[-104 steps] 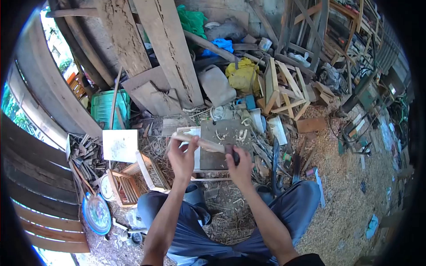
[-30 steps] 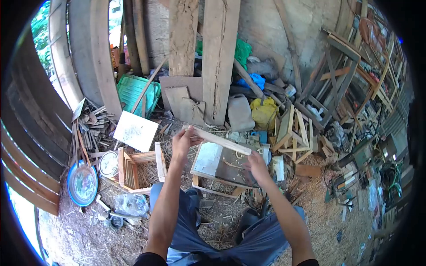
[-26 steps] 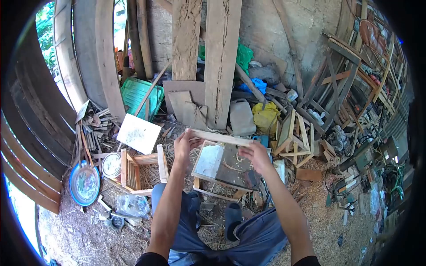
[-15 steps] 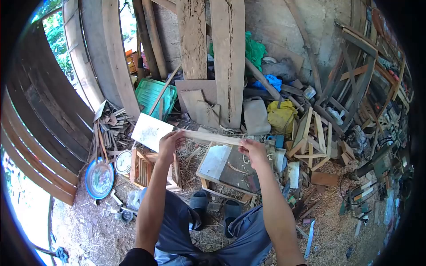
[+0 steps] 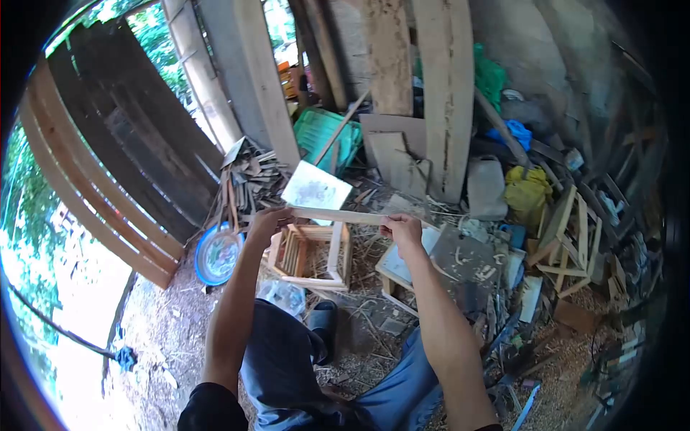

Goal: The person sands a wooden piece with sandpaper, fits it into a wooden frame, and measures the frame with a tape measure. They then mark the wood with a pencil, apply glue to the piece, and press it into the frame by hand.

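Holding slat by its ends | left hand and right hand pinched on it | slat raised between them, near crate | probably light, stiff, little slip; thin edges might splinter | ends look the best hold

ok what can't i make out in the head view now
Ends of the wooden strip, head view: covered by left hand and right hand
Right foot, head view: hidden behind the trousers
Pattern in the blue-rimmed basin, head view: too small and blurred
Clutter at right, head view: cut off by the dark border
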`<state>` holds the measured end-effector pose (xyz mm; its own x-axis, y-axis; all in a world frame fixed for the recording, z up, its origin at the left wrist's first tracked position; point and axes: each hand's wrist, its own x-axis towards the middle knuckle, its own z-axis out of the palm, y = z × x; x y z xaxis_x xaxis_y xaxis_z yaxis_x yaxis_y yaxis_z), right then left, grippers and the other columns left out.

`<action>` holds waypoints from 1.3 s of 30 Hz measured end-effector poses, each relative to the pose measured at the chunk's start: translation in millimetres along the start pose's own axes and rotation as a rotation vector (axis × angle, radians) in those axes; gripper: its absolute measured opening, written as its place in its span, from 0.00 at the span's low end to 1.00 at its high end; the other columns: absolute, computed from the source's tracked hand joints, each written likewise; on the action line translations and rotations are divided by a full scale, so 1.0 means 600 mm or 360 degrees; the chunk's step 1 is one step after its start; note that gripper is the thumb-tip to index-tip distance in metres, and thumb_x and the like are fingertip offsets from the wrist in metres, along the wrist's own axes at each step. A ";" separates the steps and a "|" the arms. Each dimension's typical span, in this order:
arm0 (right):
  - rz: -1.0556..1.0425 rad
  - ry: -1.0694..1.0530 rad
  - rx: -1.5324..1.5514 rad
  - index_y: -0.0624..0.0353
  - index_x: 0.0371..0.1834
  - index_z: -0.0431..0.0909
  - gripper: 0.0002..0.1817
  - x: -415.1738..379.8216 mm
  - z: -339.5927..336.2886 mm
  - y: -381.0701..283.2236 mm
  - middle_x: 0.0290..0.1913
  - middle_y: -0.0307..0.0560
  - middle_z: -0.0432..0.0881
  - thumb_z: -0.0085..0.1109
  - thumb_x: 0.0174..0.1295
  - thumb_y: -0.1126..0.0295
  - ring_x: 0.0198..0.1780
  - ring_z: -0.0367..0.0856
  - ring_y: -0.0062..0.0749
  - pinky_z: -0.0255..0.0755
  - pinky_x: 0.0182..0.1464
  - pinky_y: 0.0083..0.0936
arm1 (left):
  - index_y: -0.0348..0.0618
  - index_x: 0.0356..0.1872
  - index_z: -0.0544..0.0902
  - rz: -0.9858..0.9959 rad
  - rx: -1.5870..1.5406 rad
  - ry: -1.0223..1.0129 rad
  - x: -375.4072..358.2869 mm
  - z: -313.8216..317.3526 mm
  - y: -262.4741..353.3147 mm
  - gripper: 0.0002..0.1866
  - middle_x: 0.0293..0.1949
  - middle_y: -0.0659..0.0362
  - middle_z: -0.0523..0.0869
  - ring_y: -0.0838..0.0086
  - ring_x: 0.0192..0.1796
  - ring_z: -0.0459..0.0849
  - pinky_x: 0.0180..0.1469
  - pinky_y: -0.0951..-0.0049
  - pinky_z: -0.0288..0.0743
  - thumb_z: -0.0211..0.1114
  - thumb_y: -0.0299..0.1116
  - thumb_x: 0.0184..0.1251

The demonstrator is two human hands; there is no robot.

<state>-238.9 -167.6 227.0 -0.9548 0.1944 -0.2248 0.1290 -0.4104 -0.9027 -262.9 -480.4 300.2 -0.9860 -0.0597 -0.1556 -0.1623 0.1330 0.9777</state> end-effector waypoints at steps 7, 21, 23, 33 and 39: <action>0.0095 -0.0214 -0.0233 0.71 0.32 0.78 0.05 0.044 0.101 0.077 0.28 0.48 0.81 0.62 0.56 0.79 0.25 0.80 0.26 0.79 0.28 0.19 | 0.36 0.37 0.85 0.0023 0.0064 0.0280 0.036 -0.124 -0.138 0.12 0.25 0.61 0.82 0.82 0.24 0.77 0.26 0.82 0.71 0.67 0.35 0.60; 0.0396 -0.0245 -0.0502 0.72 0.40 0.78 0.09 0.137 0.160 0.222 0.32 0.48 0.81 0.60 0.58 0.79 0.30 0.82 0.28 0.81 0.35 0.21 | 0.38 0.38 0.86 -0.0083 0.0277 0.0385 0.153 -0.208 -0.307 0.14 0.22 0.60 0.82 0.81 0.23 0.77 0.26 0.78 0.71 0.67 0.39 0.58; 0.0404 -0.0258 -0.0532 0.73 0.40 0.78 0.09 0.143 0.165 0.241 0.32 0.49 0.81 0.60 0.57 0.79 0.29 0.82 0.28 0.81 0.34 0.21 | 0.38 0.39 0.86 -0.0061 0.0315 0.0433 0.155 -0.220 -0.331 0.15 0.25 0.58 0.85 0.79 0.26 0.80 0.30 0.77 0.73 0.67 0.39 0.57; 0.0446 -0.0145 -0.0767 0.75 0.41 0.78 0.11 0.150 0.186 0.251 0.32 0.52 0.82 0.61 0.56 0.79 0.27 0.82 0.28 0.80 0.29 0.19 | 0.32 0.45 0.83 -0.0037 0.0367 0.0427 0.140 -0.216 -0.321 0.20 0.28 0.59 0.84 0.80 0.28 0.78 0.31 0.78 0.72 0.69 0.39 0.58; 0.0415 -0.0110 -0.0938 0.74 0.39 0.79 0.11 0.150 0.177 0.246 0.31 0.50 0.83 0.62 0.54 0.78 0.27 0.82 0.26 0.80 0.27 0.19 | 0.34 0.45 0.83 -0.0071 0.0284 0.0408 0.152 -0.201 -0.323 0.19 0.29 0.60 0.83 0.81 0.30 0.77 0.32 0.79 0.70 0.69 0.39 0.59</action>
<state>-334.2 -305.2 112.4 -0.8849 0.0888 -0.4573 0.4654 0.1254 -0.8762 -316.5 -631.3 113.3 -0.9399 -0.3135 -0.1350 -0.2314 0.2947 0.9271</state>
